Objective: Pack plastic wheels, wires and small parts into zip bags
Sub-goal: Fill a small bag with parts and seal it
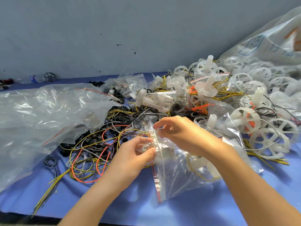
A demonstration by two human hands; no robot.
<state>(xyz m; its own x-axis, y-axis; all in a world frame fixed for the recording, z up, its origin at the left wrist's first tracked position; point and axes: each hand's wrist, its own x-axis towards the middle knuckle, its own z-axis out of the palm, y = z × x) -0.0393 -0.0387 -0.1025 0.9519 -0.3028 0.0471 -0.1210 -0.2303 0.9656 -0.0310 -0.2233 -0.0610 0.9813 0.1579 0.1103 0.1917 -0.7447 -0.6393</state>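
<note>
Left hand (138,154) and right hand (177,132) each pinch a clear, crinkled zip bag (175,181) with a red seal strip.

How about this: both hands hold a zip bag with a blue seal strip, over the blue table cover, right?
No: the head view shows the seal strip on the zip bag is red, not blue. The left hand and right hand hold it over the blue table cover.

Both hands — left hand (138,154), right hand (177,132) — pinch a zip bag (175,176).
</note>
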